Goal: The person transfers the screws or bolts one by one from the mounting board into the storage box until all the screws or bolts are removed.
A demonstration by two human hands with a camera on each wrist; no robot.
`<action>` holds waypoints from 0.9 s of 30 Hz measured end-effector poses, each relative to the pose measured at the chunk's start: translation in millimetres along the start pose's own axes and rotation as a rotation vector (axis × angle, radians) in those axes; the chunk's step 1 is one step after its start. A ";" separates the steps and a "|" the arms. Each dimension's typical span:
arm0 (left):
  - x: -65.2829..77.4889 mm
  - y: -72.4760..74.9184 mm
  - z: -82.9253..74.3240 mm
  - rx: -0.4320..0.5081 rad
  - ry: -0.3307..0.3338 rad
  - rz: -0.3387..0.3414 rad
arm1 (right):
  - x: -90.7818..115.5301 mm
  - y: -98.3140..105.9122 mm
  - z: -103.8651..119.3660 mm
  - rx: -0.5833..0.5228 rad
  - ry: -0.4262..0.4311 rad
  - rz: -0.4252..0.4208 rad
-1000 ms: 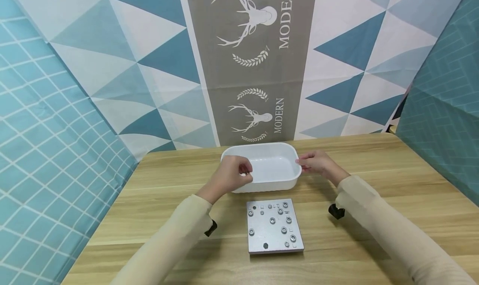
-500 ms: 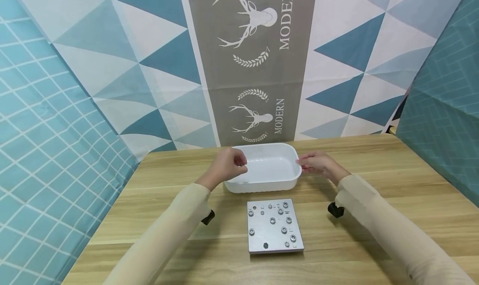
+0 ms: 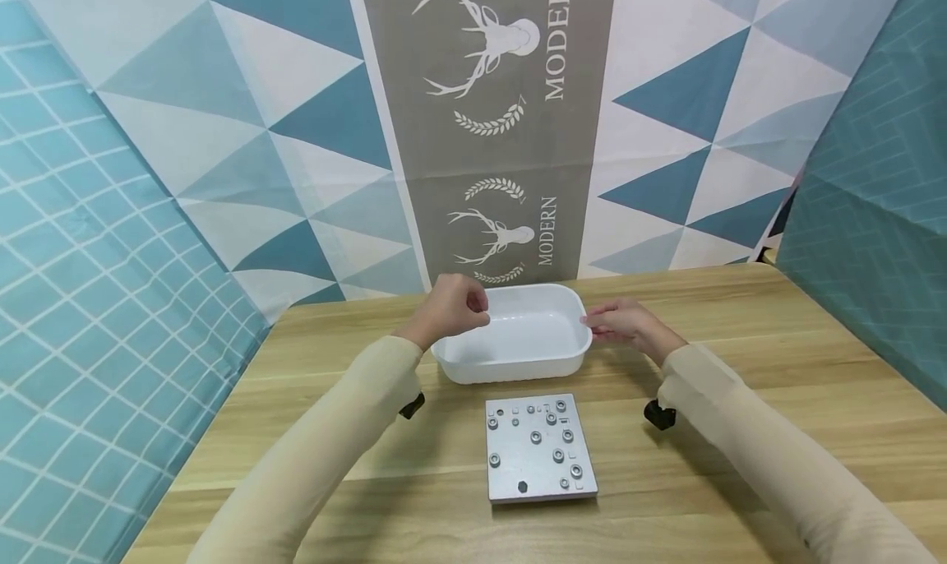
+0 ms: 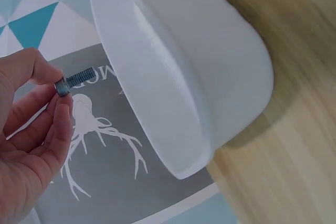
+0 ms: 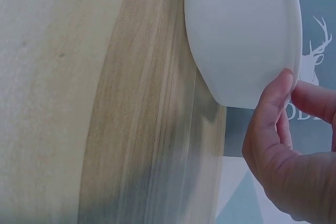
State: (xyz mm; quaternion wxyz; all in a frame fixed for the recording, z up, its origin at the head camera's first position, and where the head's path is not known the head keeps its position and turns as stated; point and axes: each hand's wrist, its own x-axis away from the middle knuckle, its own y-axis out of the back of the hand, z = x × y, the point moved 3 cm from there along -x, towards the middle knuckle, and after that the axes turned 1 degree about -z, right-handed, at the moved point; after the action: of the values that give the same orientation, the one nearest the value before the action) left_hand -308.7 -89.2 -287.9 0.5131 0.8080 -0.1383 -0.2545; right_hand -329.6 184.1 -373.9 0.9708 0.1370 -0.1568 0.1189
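Observation:
My left hand point(image 3: 453, 307) is raised over the left end of a white plastic tub point(image 3: 512, 372). Between its thumb and fingertips it pinches a small metal socket-head screw point(image 4: 74, 81), whose threaded end points away from the fingers in the left wrist view. My right hand point(image 3: 625, 325) holds the tub's right rim, with thumb and finger on either side of the edge in the right wrist view. In front of the tub lies a flat silver metal plate point(image 3: 510, 457) set with several screws and a dark hole near its front left corner.
Tub and plate stand on a wood-grain table point(image 3: 355, 482). A patterned cloth point(image 3: 325, 161) hangs behind its back edge, with a blue grid cloth point(image 3: 96, 301) on the left and a teal cloth point(image 3: 873, 219) on the right.
My left hand has risen and shifted slightly back and left over the tub, uncovering more of its inside. My right hand has kept its hold on the rim.

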 end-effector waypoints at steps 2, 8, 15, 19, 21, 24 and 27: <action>-4.7 1.7 0.0 -0.021 -0.009 0.009 | -0.5 0.0 -0.5 -0.002 0.002 -0.003; -17.6 12.5 -1.1 -0.087 -0.024 0.043 | -0.8 -1.8 -1.0 0.005 0.009 -0.015; -30.3 20.1 -5.2 -0.103 -0.011 0.095 | -1.4 -0.4 -1.4 -0.010 0.018 -0.023; -38.5 18.7 -8.2 -0.113 -0.013 0.115 | -1.2 0.5 -1.8 -0.012 0.020 -0.025; -42.7 17.0 -8.9 -0.118 -0.017 0.118 | -0.9 0.5 -1.7 -0.012 0.028 -0.022; -48.7 14.4 -9.0 -0.122 -0.026 0.115 | -1.5 0.0 -2.2 -0.011 0.031 -0.029; -53.6 12.6 -8.2 -0.110 -0.024 0.121 | -1.2 -0.3 -1.8 0.002 0.038 -0.037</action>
State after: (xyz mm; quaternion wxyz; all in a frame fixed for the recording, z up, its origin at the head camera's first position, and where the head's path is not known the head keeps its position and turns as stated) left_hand -348.3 -62.5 -259.3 0.5693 0.7658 -0.1788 -0.2399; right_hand -330.2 184.2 -376.0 0.9755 0.1386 -0.1357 0.1035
